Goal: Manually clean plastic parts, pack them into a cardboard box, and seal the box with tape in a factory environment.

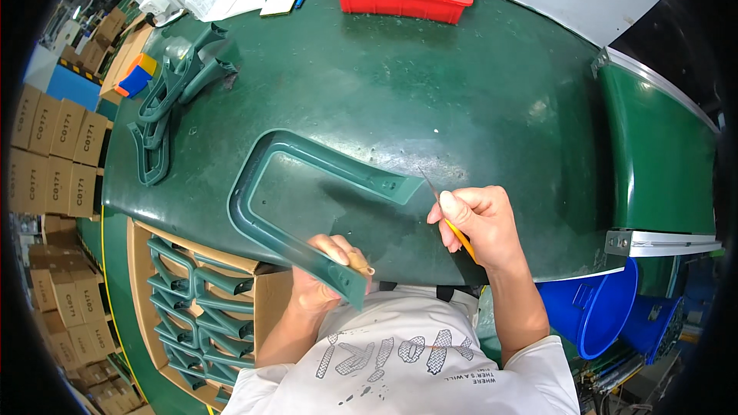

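Observation:
A green U-shaped plastic piece [244, 192] is held over the green tabletop by my left hand [319, 280]. My fingers wrap around its near arm, and a tan covering shows on one of them. My right hand [492, 227] is closed around a slim knife [463, 242] with a yellow-orange handle. The thin blade points up and left, its tip close to the end of the piece's far arm; whether they touch I cannot tell.
A red bin [400, 1] of small green strips stands at the back. More green pieces [161, 100] lie piled at the left. An open carton [138, 261] of similar pieces is at lower left. A green conveyor belt [657, 154] and blue bins [588, 315] are at the right.

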`<act>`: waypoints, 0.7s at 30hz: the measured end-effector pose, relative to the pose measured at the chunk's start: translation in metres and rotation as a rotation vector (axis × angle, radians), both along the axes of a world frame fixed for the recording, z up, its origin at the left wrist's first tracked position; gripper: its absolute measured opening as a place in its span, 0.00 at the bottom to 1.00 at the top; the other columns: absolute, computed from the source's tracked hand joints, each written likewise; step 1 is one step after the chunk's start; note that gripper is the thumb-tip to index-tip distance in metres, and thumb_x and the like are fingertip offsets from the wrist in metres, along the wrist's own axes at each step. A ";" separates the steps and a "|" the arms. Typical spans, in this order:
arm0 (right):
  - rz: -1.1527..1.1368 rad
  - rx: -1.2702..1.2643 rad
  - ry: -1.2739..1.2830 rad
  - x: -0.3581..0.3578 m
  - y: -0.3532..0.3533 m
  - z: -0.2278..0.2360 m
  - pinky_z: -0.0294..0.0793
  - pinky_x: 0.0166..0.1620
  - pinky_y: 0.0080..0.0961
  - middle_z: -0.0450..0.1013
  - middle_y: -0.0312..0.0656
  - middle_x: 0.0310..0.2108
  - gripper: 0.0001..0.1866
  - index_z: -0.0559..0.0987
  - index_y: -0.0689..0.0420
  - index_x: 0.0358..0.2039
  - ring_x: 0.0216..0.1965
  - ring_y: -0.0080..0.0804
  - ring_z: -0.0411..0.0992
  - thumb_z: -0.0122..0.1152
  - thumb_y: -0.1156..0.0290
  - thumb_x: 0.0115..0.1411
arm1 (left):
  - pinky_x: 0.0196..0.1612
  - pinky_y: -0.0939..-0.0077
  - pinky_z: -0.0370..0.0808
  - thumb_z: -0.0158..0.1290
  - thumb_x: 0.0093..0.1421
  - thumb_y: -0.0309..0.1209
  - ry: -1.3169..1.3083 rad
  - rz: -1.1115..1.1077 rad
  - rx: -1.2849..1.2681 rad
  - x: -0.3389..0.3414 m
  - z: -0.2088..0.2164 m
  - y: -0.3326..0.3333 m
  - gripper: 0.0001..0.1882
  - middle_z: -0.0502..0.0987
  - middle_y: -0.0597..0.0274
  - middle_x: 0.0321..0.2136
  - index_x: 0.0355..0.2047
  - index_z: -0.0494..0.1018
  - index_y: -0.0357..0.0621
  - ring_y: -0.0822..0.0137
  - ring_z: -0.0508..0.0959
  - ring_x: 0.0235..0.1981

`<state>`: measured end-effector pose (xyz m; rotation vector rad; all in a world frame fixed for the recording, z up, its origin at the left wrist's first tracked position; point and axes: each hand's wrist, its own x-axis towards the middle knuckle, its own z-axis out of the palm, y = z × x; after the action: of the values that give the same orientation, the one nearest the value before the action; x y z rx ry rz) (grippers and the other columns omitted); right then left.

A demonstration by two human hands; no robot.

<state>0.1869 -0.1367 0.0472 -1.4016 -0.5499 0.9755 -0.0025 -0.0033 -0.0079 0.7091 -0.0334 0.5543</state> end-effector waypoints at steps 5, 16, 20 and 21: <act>0.043 -0.033 -0.043 -0.001 0.001 0.000 0.62 0.18 0.16 0.68 0.35 0.12 0.20 0.79 0.63 0.22 0.14 0.17 0.64 0.55 0.59 0.62 | 0.22 0.72 0.74 0.66 0.47 0.33 0.025 0.039 0.031 0.000 -0.003 -0.001 0.22 0.73 0.52 0.29 0.37 0.69 0.37 0.60 0.77 0.28; -0.166 0.232 -0.978 -0.042 0.009 -0.010 0.66 0.21 0.21 0.69 0.38 0.20 0.11 0.80 0.60 0.34 0.20 0.28 0.69 0.67 0.74 0.47 | 0.12 0.80 0.63 0.59 0.53 0.30 0.389 0.408 0.080 0.011 0.026 -0.005 0.19 0.73 0.51 0.21 0.41 0.66 0.34 0.65 0.72 0.14; -0.192 0.247 -1.086 -0.041 0.011 -0.015 0.63 0.19 0.21 0.69 0.38 0.20 0.11 0.80 0.61 0.32 0.18 0.28 0.67 0.68 0.75 0.45 | 0.12 0.80 0.63 0.59 0.54 0.29 0.391 0.397 0.063 0.009 0.025 -0.007 0.18 0.73 0.51 0.21 0.41 0.66 0.33 0.65 0.72 0.14; -0.200 0.245 -1.083 -0.042 0.011 -0.015 0.63 0.19 0.21 0.69 0.38 0.20 0.11 0.80 0.61 0.31 0.18 0.28 0.66 0.69 0.75 0.45 | 0.12 0.80 0.63 0.59 0.54 0.29 0.389 0.397 0.067 0.008 0.024 -0.007 0.18 0.73 0.50 0.21 0.41 0.66 0.33 0.65 0.72 0.14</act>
<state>0.1454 -0.1262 0.0321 -1.6436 -1.2354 -0.0994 0.0059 -0.0101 0.0166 0.8864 0.4619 0.7870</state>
